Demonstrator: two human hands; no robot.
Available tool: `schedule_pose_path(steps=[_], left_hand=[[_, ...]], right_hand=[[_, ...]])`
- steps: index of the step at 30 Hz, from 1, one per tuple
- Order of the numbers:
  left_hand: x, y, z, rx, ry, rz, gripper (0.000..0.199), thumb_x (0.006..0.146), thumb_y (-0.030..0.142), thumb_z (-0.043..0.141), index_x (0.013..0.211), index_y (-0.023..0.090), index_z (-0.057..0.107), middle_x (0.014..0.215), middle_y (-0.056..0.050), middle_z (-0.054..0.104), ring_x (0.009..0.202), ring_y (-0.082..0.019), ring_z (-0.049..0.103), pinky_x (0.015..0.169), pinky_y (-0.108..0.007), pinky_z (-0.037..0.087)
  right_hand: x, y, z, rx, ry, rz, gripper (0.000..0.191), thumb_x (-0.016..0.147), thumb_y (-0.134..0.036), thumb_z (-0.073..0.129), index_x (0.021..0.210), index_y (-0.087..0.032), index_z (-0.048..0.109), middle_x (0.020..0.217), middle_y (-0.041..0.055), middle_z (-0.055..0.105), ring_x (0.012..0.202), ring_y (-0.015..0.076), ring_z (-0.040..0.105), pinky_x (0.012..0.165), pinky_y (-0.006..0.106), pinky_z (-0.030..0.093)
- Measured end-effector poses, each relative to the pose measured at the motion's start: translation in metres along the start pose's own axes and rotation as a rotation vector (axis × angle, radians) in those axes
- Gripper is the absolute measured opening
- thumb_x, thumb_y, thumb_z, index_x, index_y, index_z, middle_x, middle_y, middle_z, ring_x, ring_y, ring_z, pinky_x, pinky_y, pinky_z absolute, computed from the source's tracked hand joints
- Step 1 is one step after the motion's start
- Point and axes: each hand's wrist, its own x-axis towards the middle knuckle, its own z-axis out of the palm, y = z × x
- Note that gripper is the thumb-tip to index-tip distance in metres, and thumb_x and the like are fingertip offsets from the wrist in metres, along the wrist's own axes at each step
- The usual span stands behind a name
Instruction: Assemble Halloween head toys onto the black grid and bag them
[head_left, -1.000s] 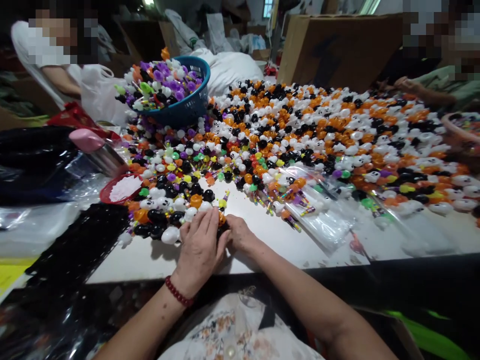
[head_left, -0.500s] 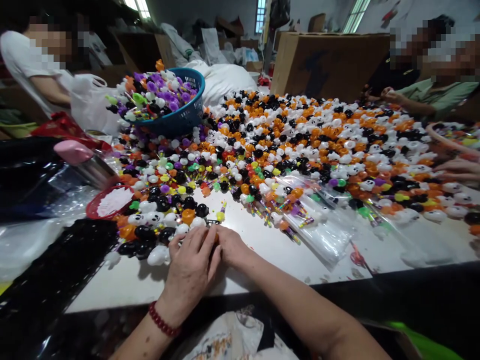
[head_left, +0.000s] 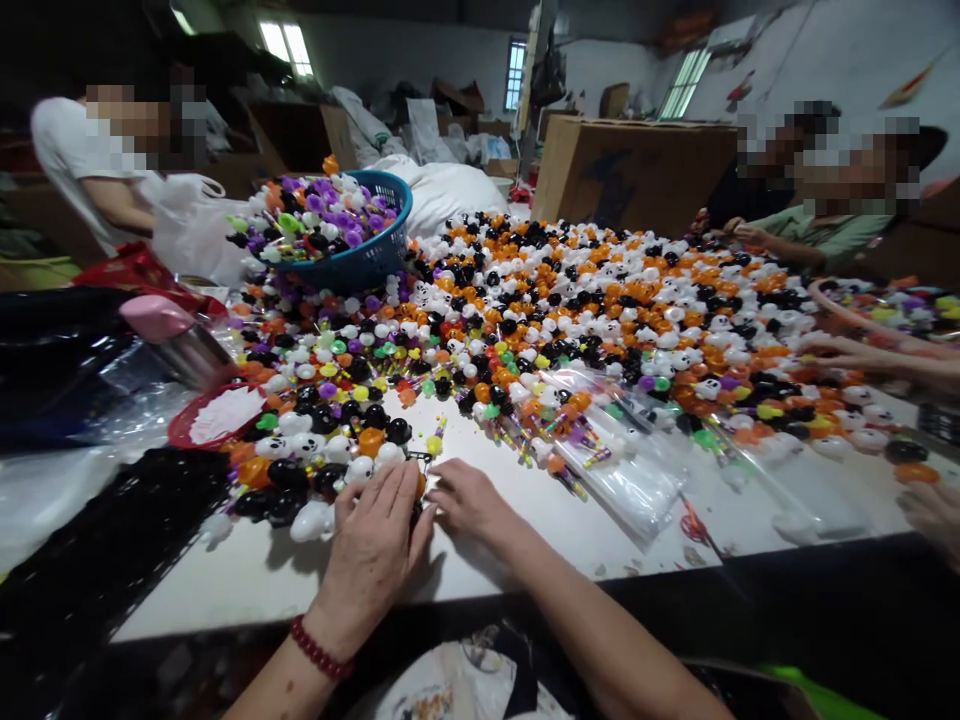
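Observation:
My left hand (head_left: 379, 525), with a dark red bead bracelet (head_left: 321, 648) at the wrist, lies with fingers together over a black slotted plastic piece (head_left: 420, 457). An orange toy figure (head_left: 420, 487) shows beside its fingertips; the rest under the palm is hidden. Close on the right, my right hand (head_left: 472, 505) has its fingers bent in at the piece's edge. Whatever is between those fingertips is too small to tell. White, black and orange toy figures (head_left: 311, 520) crowd the left hand. A yellow-topped striped stick (head_left: 436, 438) lies just beyond.
A large pile of toy figures (head_left: 585, 270) spreads behind. Clear plastic bags (head_left: 637, 490) and red-handled scissors (head_left: 694, 525) lie right. Left are black plastic strips (head_left: 142, 520), a red basket (head_left: 180, 425) and a pink-lidded flask (head_left: 180, 340). A blue basket (head_left: 390, 225) stands behind; co-workers' hands (head_left: 862, 355) reach in at right.
My right hand has drawn slightly away from the left, exposing more of the black piece and the orange figure. The left hand stays over it. The camera view has tipped upward.

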Motion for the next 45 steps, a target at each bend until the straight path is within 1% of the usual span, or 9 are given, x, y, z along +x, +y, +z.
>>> schedule_pose_path(steps=[5, 10, 14, 18, 22, 27, 36, 41, 45], left_hand=[[0.004, 0.000, -0.007, 0.007, -0.036, -0.003, 0.049, 0.094, 0.035, 0.054, 0.138, 0.013, 0.048, 0.138, -0.016, 0.058, 0.124, -0.028, 0.056, 0.098, -0.045, 0.033], [0.010, 0.005, -0.008, 0.000, -0.087, 0.024, 0.043, 0.096, 0.037, 0.051, 0.134, 0.017, 0.053, 0.145, -0.013, 0.051, 0.131, -0.028, 0.051, 0.101, -0.047, 0.029], [0.012, 0.006, -0.009, -0.029, -0.096, -0.015, 0.036, 0.097, 0.035, 0.048, 0.127, 0.017, 0.060, 0.142, -0.012, 0.055, 0.128, -0.027, 0.054, 0.103, -0.046, 0.028], [0.011, 0.002, -0.013, -0.063, -0.110, 0.007, 0.038, 0.097, 0.036, 0.049, 0.129, 0.017, 0.059, 0.142, -0.013, 0.055, 0.127, -0.025, 0.055, 0.105, -0.044, 0.030], [0.011, -0.003, -0.013, -0.062, -0.112, 0.066, 0.042, 0.097, 0.033, 0.049, 0.136, 0.016, 0.051, 0.143, -0.017, 0.053, 0.126, -0.025, 0.056, 0.104, -0.043, 0.032], [0.009, -0.006, -0.010, -0.070, -0.101, 0.058, 0.049, 0.097, 0.032, 0.050, 0.142, 0.016, 0.043, 0.142, -0.018, 0.053, 0.128, -0.026, 0.055, 0.104, -0.044, 0.032], [0.007, -0.010, -0.016, -0.139, -0.098, 0.013, 0.046, 0.096, 0.028, 0.051, 0.138, 0.012, 0.045, 0.138, -0.018, 0.057, 0.126, -0.026, 0.056, 0.102, -0.043, 0.033], [0.008, -0.016, -0.017, -0.162, -0.103, -0.011, 0.043, 0.097, 0.026, 0.046, 0.139, 0.015, 0.046, 0.137, -0.016, 0.059, 0.124, -0.025, 0.057, 0.099, -0.042, 0.034], [0.010, -0.018, -0.015, -0.156, -0.118, -0.013, 0.043, 0.097, 0.025, 0.044, 0.140, 0.019, 0.047, 0.134, -0.013, 0.061, 0.121, -0.025, 0.059, 0.098, -0.042, 0.033]], right_hand=[[-0.004, 0.024, -0.084, -0.712, 0.399, 0.205, 0.020, 0.092, -0.019, 0.053, 0.106, -0.014, 0.066, 0.109, 0.0152, 0.056, 0.096, 0.0260, 0.054, 0.084, 0.038, 0.046], [0.009, 0.044, -0.112, -1.062, 0.358, 0.276, 0.013, 0.088, -0.018, 0.056, 0.091, -0.013, 0.067, 0.101, 0.0157, 0.057, 0.094, 0.0287, 0.048, 0.084, 0.043, 0.039], [0.015, 0.052, -0.104, -0.976, 0.366, 0.291, 0.017, 0.089, -0.016, 0.052, 0.089, -0.013, 0.068, 0.102, 0.0164, 0.058, 0.098, 0.0296, 0.050, 0.086, 0.045, 0.038], [0.011, 0.045, -0.096, -0.457, 0.489, 0.277, 0.021, 0.091, -0.024, 0.049, 0.095, -0.015, 0.067, 0.104, 0.0129, 0.062, 0.097, 0.0249, 0.055, 0.087, 0.039, 0.043], [0.006, 0.027, -0.078, 0.275, 0.316, 0.305, 0.028, 0.089, -0.041, 0.052, 0.100, -0.018, 0.065, 0.090, 0.0042, 0.067, 0.079, 0.0177, 0.059, 0.070, 0.029, 0.045], [0.006, 0.011, -0.047, 0.682, 0.124, 0.383, 0.036, 0.080, -0.051, 0.064, 0.093, -0.017, 0.062, 0.085, 0.0039, 0.069, 0.058, 0.0096, 0.046, 0.055, 0.023, 0.034], [0.009, 0.002, -0.022, 0.726, 0.049, 0.405, 0.034, 0.070, -0.042, 0.076, 0.092, -0.017, 0.069, 0.079, 0.0003, 0.065, 0.067, 0.0123, 0.052, 0.064, 0.026, 0.043], [0.016, 0.003, -0.011, 0.559, 0.139, 0.373, 0.030, 0.074, -0.040, 0.075, 0.090, -0.016, 0.066, 0.073, -0.0013, 0.063, 0.065, 0.0129, 0.054, 0.062, 0.026, 0.044], [0.026, -0.004, 0.005, 0.336, 0.072, 0.366, 0.016, 0.080, -0.030, 0.068, 0.091, -0.017, 0.064, 0.077, 0.0006, 0.067, 0.070, 0.0155, 0.058, 0.066, 0.027, 0.045]])
